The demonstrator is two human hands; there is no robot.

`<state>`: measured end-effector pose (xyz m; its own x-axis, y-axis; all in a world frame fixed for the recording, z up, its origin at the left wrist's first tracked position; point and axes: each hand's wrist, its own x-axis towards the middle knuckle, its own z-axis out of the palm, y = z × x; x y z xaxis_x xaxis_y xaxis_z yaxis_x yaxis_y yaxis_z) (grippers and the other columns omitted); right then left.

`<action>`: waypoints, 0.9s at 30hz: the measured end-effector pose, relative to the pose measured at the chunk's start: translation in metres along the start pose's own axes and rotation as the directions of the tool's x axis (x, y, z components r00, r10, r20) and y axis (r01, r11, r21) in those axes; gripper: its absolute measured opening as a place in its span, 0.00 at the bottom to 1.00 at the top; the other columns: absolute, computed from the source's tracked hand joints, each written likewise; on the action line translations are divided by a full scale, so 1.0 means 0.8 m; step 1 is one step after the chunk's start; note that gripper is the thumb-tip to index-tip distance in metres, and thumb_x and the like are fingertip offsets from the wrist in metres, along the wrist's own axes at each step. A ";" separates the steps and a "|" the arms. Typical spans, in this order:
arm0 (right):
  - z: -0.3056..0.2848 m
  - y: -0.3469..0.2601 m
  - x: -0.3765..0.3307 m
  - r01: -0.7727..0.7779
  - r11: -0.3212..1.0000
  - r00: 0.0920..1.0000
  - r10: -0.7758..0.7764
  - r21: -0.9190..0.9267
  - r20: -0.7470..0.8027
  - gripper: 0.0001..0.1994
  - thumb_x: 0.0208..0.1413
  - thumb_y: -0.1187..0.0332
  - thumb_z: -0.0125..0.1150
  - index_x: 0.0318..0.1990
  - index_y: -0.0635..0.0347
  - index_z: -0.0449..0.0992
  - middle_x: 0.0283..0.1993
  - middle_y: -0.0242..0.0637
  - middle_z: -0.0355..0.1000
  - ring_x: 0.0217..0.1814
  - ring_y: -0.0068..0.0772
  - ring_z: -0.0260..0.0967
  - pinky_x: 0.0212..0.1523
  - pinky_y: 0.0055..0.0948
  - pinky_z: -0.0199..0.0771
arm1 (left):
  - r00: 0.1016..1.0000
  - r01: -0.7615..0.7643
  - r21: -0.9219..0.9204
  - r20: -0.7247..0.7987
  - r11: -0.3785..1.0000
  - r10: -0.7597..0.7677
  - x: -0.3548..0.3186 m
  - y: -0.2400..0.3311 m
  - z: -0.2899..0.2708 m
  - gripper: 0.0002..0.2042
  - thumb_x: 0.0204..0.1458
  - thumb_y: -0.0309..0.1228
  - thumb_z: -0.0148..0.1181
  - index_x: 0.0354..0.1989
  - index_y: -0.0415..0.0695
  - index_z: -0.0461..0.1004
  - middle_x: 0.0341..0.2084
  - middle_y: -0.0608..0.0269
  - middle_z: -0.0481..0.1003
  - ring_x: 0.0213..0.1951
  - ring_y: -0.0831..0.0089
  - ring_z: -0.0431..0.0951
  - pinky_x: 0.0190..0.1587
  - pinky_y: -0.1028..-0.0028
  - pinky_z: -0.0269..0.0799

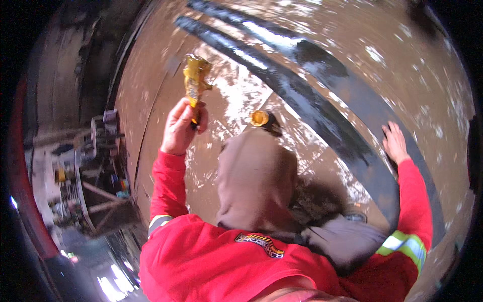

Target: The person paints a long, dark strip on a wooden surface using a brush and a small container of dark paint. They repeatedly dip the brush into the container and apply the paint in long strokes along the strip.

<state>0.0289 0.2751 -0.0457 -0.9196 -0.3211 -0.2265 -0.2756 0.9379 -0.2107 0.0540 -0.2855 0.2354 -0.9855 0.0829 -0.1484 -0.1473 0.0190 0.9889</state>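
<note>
Raised at the left, my left hand is closed round the narrow lower end of a glossy yellow brush-like tool. Its wide end points up, away from me; the exact kind is unclear. My right hand reaches out with fingers stretched, at the inner edge of the outer long dark strip. Beside that strip lies an inner long dark strip. Both look shiny and wet toward their far ends and duller nearer me. A small dark container with a yellow inside stands on the floor ahead of my knee.
The brown floor is spotted with pale splashes, densest around the strips. My bent leg is between my arms. At the left stands a cluttered wooden rack, with a dark wall beyond it.
</note>
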 end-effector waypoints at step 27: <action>0.008 -0.006 0.013 -0.212 0.977 0.919 0.203 -0.009 0.337 0.33 0.48 0.65 0.59 0.64 0.31 0.58 0.70 0.50 0.42 0.71 0.57 0.41 0.61 0.53 0.56 | 0.920 -0.366 0.763 0.382 -0.533 -0.085 0.380 -0.214 0.278 0.11 0.50 0.41 0.54 0.35 0.49 0.77 0.28 0.55 0.79 0.32 0.57 0.80 0.32 0.60 0.75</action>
<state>0.0224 0.2663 -0.0528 -0.8067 -0.1495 -0.5717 -0.0768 0.9858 -0.1494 -0.2011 -0.0416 0.0192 -0.8620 0.4553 -0.2227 0.5036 0.7196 -0.4781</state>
